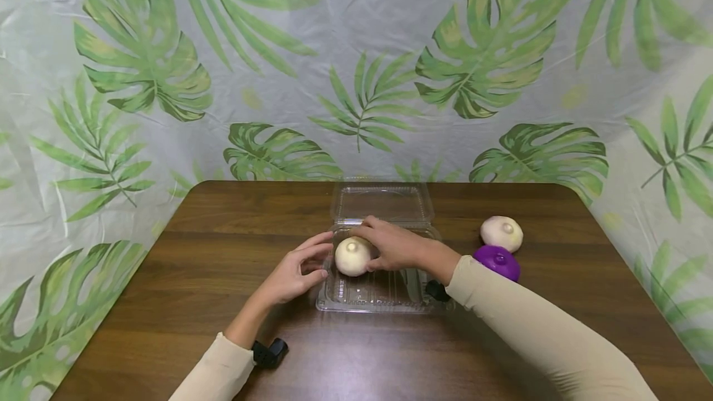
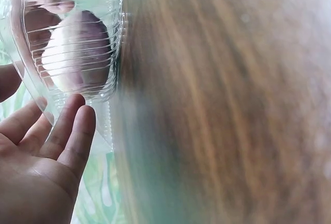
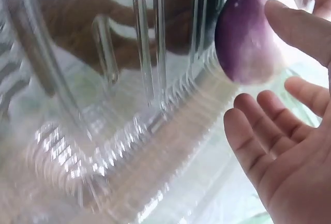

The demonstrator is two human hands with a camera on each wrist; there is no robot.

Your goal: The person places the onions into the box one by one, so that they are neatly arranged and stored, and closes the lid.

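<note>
An open clear plastic clamshell box [image 1: 384, 307] lies on the brown table [image 1: 211, 277], its lid [image 1: 384, 203] folded back. Inside its left end sits a white turnip [image 1: 352, 257] with a purple side [image 3: 248, 32]. My right hand [image 1: 395, 246] arches over the turnip; in the right wrist view its thumb touches the turnip while the other fingers [image 3: 258, 131] are stretched out, apart from it. My left hand [image 1: 295, 271] hovers at the box's left wall [image 2: 31, 84], fingers [image 2: 72, 131] relaxed and holding nothing. The turnip [image 2: 77, 53] shows through the plastic.
To the right of the box lie a second white turnip [image 1: 502, 233] and, just in front of it, a purple round one [image 1: 497, 262]. A leaf-patterned sheet [image 1: 356, 79] hangs behind the table's far edge.
</note>
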